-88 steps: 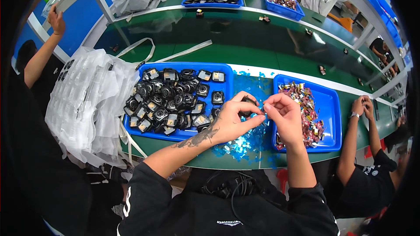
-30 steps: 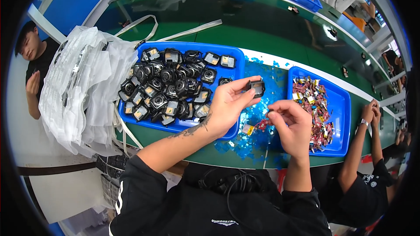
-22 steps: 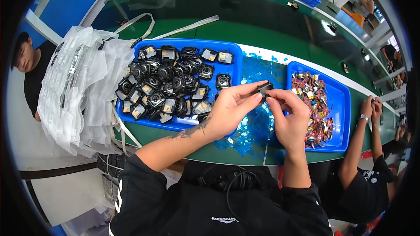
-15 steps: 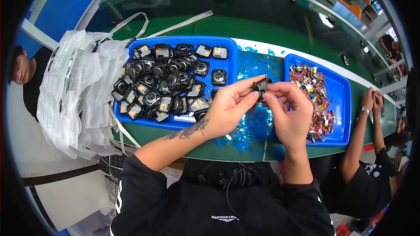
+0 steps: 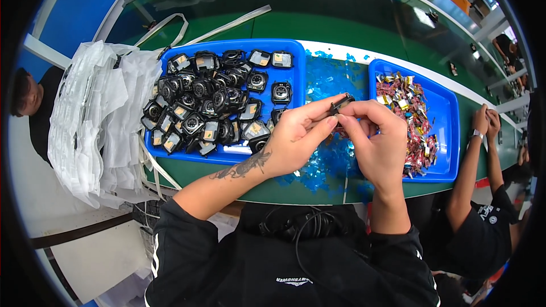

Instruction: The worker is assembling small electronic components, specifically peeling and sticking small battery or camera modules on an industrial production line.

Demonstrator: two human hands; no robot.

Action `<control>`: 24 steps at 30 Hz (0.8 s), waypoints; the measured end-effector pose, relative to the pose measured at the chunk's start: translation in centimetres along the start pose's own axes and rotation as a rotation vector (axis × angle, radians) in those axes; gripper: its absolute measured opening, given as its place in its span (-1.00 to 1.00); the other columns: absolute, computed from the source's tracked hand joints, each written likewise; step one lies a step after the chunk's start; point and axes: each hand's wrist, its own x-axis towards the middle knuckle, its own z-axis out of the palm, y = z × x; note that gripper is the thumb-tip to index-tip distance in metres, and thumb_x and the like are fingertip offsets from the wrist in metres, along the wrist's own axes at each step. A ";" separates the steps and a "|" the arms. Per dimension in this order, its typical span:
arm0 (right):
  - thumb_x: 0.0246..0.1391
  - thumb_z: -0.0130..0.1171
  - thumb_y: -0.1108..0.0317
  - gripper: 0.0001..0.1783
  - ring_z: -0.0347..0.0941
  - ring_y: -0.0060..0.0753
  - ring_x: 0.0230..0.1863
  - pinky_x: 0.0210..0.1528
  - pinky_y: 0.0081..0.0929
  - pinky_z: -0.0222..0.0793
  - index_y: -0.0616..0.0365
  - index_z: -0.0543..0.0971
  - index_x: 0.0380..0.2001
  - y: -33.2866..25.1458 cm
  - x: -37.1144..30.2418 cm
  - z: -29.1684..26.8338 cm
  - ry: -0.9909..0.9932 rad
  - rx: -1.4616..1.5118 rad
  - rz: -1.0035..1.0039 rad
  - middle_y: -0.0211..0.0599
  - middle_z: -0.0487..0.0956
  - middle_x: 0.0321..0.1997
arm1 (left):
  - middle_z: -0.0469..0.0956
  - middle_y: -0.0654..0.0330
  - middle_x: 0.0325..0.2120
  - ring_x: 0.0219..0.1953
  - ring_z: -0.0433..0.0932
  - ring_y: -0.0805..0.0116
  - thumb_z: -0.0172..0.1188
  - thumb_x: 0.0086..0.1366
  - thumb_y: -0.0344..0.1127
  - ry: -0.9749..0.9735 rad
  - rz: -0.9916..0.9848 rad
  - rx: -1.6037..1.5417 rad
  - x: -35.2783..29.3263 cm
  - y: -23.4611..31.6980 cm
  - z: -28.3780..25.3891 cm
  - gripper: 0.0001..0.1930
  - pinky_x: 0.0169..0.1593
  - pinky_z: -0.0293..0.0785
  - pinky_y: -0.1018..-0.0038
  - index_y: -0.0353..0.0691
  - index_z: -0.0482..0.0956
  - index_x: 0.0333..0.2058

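A small black smartwatch case is held over the gap between two blue trays, tilted so that it shows nearly edge-on. My left hand is closed on it, pinching it between thumb and fingers from the left. From the right, my right hand is closed too, with its thumb and index finger at the near edge of the case. Their tips partly hide what they grip there. To the left, the larger blue tray holds many similar black watch cases, some piled and some lying singly.
A second blue tray at the right holds small red, yellow and silver parts. Blue film scraps litter the green table. White plastic sheets hang at the left. Another person's hands rest on the table at right.
The watch case has been tipped from a more face-on view to nearly edge-on. My right fingertips have shifted slightly down and left along it. The whole view has shifted slightly.
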 end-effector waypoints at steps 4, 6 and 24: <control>-0.14 0.36 0.56 -0.82 0.25 -0.61 -0.68 -0.52 -0.61 0.27 0.22 0.51 -0.54 0.3 0.4 0.0 0.008 -0.046 -0.053 -0.39 0.49 -0.62 | 0.44 0.03 0.10 0.10 0.46 0.38 -0.08 0.43 -0.48 -0.021 0.001 0.014 0.2 -0.2 -0.1 -0.56 0.16 0.42 0.45 -0.44 0.23 0.24; -0.15 0.37 0.56 -0.79 0.27 -0.63 -0.65 -0.47 -0.63 0.31 0.20 0.48 -0.55 0.3 0.4 -0.4 0.006 -0.051 -0.013 -0.43 0.42 -0.65 | 0.42 0.01 0.12 0.10 0.45 0.37 -0.09 0.43 -0.48 -0.027 -0.028 -0.003 0.0 0.1 -0.1 -0.57 0.16 0.42 0.44 -0.45 0.23 0.24; 0.13 0.15 0.63 -0.85 0.53 -0.59 -0.27 -0.19 -0.64 0.53 0.41 0.53 -0.21 1.5 -2.6 -1.7 -0.067 0.752 0.308 -0.25 0.58 -0.27 | 0.54 -0.06 -0.04 -0.11 0.62 0.18 0.18 0.11 -0.67 -0.106 0.578 0.754 0.5 1.8 -0.8 -0.65 -0.11 0.56 0.47 -0.31 0.63 -0.09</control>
